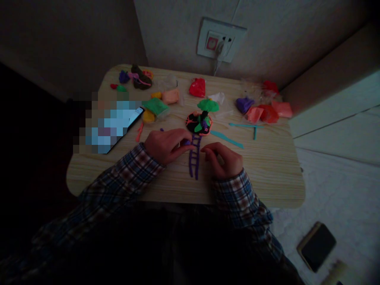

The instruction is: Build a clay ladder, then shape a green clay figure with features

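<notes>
A purple clay ladder [194, 161] lies flat on the table, its top end meeting a round black clay base [192, 126] with a pink edge. On that base stands a small clay tree with a green crown [208, 105]. My left hand [166, 145] is at the ladder's left side, its fingers closed around a small lump of purple clay [187, 142]. Just right of the ladder, my right hand [223, 159] has thumb and fingertips pinched together; whatever is between them is too small to make out. Both hands are close to the upper rungs.
Teal modelling tools [228, 139] lie to the right. Bagged clay, including a green pack [156, 107], a red pack [198, 87] and a purple pack [244, 104], lines the back. A lit phone [118, 128] rests at left. A plugged wall socket [221, 40] is behind the table [267, 174].
</notes>
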Demonstrator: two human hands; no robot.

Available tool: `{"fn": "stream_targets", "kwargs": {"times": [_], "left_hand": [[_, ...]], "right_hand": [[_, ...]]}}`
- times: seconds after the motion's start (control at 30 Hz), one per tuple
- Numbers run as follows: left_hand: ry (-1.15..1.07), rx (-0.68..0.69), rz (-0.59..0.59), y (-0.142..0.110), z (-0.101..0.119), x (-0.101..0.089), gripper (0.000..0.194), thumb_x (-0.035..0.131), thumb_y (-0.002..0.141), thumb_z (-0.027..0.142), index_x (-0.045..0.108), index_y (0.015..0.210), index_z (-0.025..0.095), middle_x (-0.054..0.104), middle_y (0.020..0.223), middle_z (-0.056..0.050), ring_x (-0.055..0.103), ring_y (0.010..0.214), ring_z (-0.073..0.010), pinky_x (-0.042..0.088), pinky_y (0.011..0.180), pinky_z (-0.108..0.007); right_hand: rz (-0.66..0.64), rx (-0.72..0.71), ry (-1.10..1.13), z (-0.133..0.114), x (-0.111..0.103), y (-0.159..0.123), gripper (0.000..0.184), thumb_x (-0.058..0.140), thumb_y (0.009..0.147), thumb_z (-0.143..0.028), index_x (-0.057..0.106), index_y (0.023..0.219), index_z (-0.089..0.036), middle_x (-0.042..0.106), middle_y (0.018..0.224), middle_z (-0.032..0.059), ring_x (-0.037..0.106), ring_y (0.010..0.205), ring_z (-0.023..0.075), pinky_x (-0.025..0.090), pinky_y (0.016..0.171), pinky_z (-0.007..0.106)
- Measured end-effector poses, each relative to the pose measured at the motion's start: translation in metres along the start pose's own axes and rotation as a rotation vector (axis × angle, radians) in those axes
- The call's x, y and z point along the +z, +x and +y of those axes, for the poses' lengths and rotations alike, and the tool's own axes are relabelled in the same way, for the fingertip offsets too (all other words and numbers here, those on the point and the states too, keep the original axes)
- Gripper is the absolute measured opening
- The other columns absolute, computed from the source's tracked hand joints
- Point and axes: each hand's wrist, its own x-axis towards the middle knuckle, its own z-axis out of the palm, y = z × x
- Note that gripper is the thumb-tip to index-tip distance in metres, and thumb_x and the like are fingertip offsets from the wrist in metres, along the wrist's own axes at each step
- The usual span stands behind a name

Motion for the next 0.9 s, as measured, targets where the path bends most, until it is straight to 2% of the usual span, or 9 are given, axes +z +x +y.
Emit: {"fn": "stream_targets", "kwargs": {"times": [0.17, 0.33, 0.47, 0.57, 0.7, 0.77, 0.9], "left_hand": [[-0.002, 0.012, -0.003, 0.0, -0.001, 0.0, 0.019, 0.052, 0.09, 0.031, 0.058, 0.083, 0.015, 0.068, 0.07, -0.001, 0.055, 0.05, -0.0083, 0.037, 0.043, -0.022], [-0.017, 0.018, -0.001, -0.001, -0.003, 0.001, 0.015, 0.053, 0.09, 0.029, 0.058, 0.085, 0.016, 0.068, 0.072, -0.001, 0.055, 0.052, -0.0079, 0.038, 0.044, -0.021], [-0.018, 0.032, -0.004, -0.001, -0.003, 0.003, 0.016, 0.051, 0.091, 0.03, 0.059, 0.086, 0.017, 0.069, 0.075, -0.002, 0.059, 0.058, -0.0099, 0.039, 0.046, -0.021], [-0.027, 0.052, -0.019, -0.001, -0.002, 0.003, 0.017, 0.049, 0.091, 0.03, 0.059, 0.088, 0.017, 0.069, 0.075, -0.002, 0.059, 0.06, -0.0109, 0.04, 0.047, -0.021], [-0.031, 0.024, -0.063, -0.002, -0.001, 0.003, 0.022, 0.045, 0.093, 0.032, 0.06, 0.089, 0.017, 0.068, 0.074, -0.002, 0.06, 0.061, -0.0112, 0.042, 0.049, -0.021], [-0.032, 0.014, -0.069, -0.003, -0.002, 0.003, 0.024, 0.043, 0.093, 0.034, 0.06, 0.09, 0.017, 0.068, 0.073, -0.002, 0.059, 0.061, -0.011, 0.043, 0.05, -0.021], [-0.038, 0.014, -0.053, -0.003, -0.003, 0.004, 0.021, 0.044, 0.093, 0.031, 0.059, 0.092, 0.016, 0.068, 0.075, -0.002, 0.06, 0.062, -0.0109, 0.042, 0.05, -0.021]], "right_hand": [[0.001, 0.014, 0.023, 0.0, 0.0, 0.0, 0.022, 0.044, 0.087, -0.019, 0.065, 0.089, -0.018, 0.066, 0.067, 0.0002, 0.06, 0.061, 0.0124, 0.047, 0.062, 0.025], [-0.005, 0.004, 0.041, 0.002, 0.001, 0.001, 0.023, 0.043, 0.086, -0.019, 0.066, 0.09, -0.017, 0.065, 0.069, 0.0014, 0.061, 0.063, 0.0133, 0.048, 0.063, 0.026], [0.001, -0.046, 0.019, 0.008, 0.005, 0.001, 0.023, 0.046, 0.088, -0.028, 0.064, 0.076, -0.019, 0.063, 0.062, 0.0005, 0.057, 0.057, 0.0126, 0.045, 0.057, 0.025], [0.018, -0.123, -0.013, 0.014, 0.009, 0.001, 0.034, 0.046, 0.089, -0.037, 0.059, 0.062, -0.02, 0.058, 0.054, -0.0004, 0.051, 0.048, 0.0114, 0.04, 0.051, 0.024], [0.026, -0.172, -0.038, 0.016, 0.01, 0.001, 0.042, 0.041, 0.092, -0.04, 0.055, 0.057, -0.02, 0.054, 0.05, -0.0009, 0.047, 0.046, 0.0105, 0.038, 0.05, 0.024], [0.01, -0.151, -0.036, 0.013, 0.009, 0.0, 0.04, 0.04, 0.092, -0.037, 0.057, 0.061, -0.02, 0.056, 0.052, -0.0004, 0.05, 0.048, 0.0111, 0.039, 0.051, 0.024], [-0.042, -0.022, -0.026, 0.005, 0.005, 0.0, 0.029, 0.042, 0.091, -0.031, 0.063, 0.075, -0.02, 0.063, 0.061, 0.0007, 0.057, 0.056, 0.013, 0.043, 0.057, 0.025]]}}
